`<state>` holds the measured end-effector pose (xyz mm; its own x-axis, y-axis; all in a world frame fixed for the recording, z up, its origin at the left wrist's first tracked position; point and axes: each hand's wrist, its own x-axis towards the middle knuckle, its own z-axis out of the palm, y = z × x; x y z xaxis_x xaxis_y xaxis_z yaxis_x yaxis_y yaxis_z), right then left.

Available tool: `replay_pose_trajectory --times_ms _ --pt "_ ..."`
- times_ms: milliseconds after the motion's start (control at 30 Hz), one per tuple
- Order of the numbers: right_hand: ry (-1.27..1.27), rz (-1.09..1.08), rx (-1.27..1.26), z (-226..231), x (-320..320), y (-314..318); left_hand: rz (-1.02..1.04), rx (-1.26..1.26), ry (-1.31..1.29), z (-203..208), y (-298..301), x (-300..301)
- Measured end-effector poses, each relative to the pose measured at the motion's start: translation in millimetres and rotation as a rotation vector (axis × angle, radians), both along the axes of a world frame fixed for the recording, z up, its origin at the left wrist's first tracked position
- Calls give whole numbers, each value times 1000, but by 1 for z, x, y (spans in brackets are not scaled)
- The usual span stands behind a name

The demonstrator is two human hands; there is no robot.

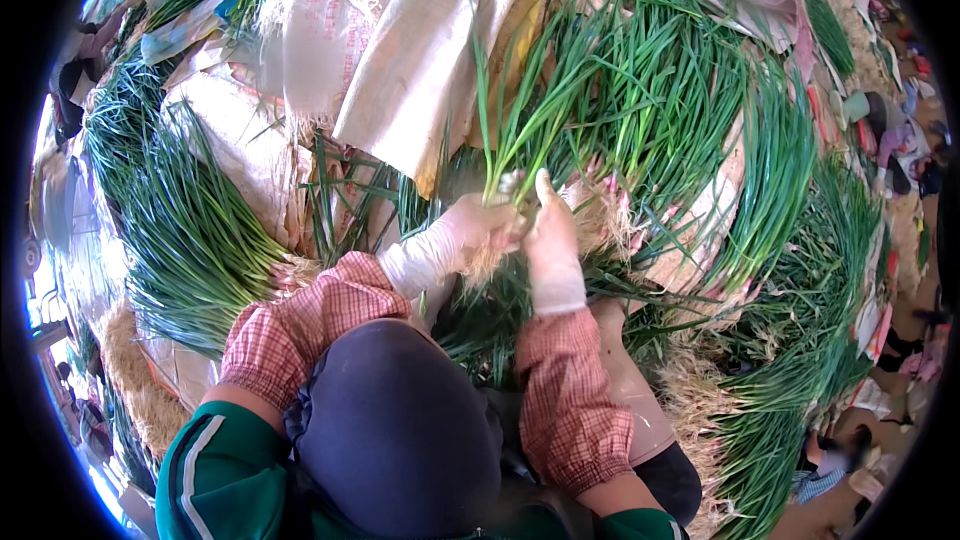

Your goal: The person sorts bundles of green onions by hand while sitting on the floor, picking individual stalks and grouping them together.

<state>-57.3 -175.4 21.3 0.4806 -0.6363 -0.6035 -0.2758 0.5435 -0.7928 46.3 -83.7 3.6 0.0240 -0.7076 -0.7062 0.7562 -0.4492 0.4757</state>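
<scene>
A few spring onions, long green leaves pointing away from me, stand between my two hands in front of my chest. My left hand, in a pale glove and slightly blurred, is closed around their lower stalks. Pale stringy roots hang below its fingers. My right hand, also in a pale glove, grips the same stalks from the right with its thumb pointing up; its other fingers are mostly hidden. Close beyond the right hand lies a big pile of spring onions, pinkish bases and roots toward me.
A neat bundle of spring onions rests at the left on pale sacking. A whitish sack drapes ahead of my hands. Loose green leaves lie beneath them. More spring onions with dry roots are heaped at the right.
</scene>
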Motion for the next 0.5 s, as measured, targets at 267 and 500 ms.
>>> replay_pose_trajectory --times_ms 267,500 --pt "107 -359 116 -27 17 -5 -76 100 -136 3 15 14" --pt "-62 -527 16 -62 -8 -1 -26 -144 149 13 -6 -2"
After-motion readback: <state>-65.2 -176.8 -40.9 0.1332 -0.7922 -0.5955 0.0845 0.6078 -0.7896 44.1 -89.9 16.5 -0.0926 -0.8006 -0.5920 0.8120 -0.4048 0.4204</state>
